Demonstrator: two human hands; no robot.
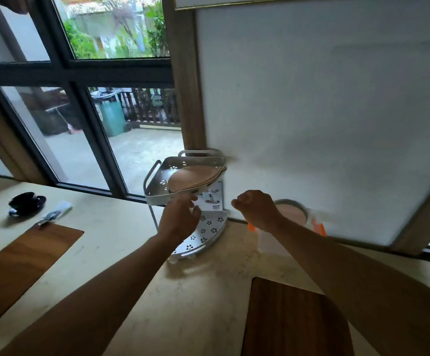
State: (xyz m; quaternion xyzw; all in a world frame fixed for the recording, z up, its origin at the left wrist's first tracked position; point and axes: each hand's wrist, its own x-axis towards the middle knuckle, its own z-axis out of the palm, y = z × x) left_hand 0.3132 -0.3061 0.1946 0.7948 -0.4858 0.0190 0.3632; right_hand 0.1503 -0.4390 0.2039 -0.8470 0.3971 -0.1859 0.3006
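Note:
A white two-tier corner rack (pixel 154 194) with flower cut-outs stands on the counter in the corner between window and wall. Its upper shelf holds stacked tan plates (pixel 196 177). The lower shelf (pixel 208 229) shows only a paper label behind it. My left hand (pixel 180 218) reaches to the front rim of the upper shelf, fingers loosely spread and touching or nearly touching it. My right hand (pixel 256 208) hovers to the right of the rack with fingers curled into a loose fist, holding nothing visible. A clear jar (pixel 292 217) with orange clips stands behind that hand.
A beige stone counter (pixel 121 242) carries a wooden mat (pixel 26 263) at left and another wooden board (pixel 293 319) at the bottom right. A black cup on a saucer (pixel 27 202) and wrapped cutlery (pixel 54 214) lie at the far left. A big window is behind.

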